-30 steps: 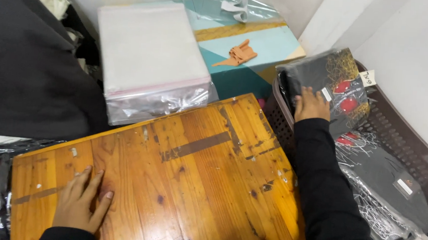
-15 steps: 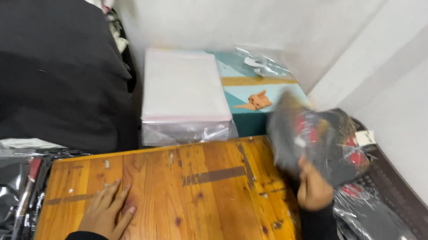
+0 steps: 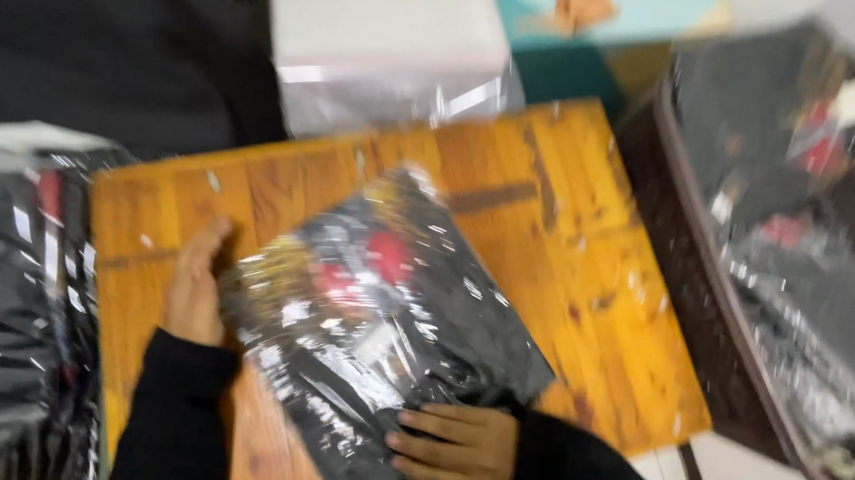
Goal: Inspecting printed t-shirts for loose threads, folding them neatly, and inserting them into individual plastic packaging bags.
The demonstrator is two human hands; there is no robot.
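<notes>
A: What's the biggest thing in view?

B: The wooden table [image 3: 585,281], with a dark basket [image 3: 688,318] of bagged garments just beside its right edge and a stack of clear bags [image 3: 382,36] at its far side.

A: And the packet?

B: A black garment in a shiny plastic bag [image 3: 381,337] lies flat on the table, near the front edge. The right hand [image 3: 453,450] grasps its near corner, fingers curled over the film. The left hand [image 3: 193,289] rests open and flat against its left edge, gripping nothing.

A: What could go wrong?

B: I judge the slick film could slide under the fingers, and, being close to the table's front edge, the packet might slip off. The picture is blurred, so finer detail escapes me.
</notes>
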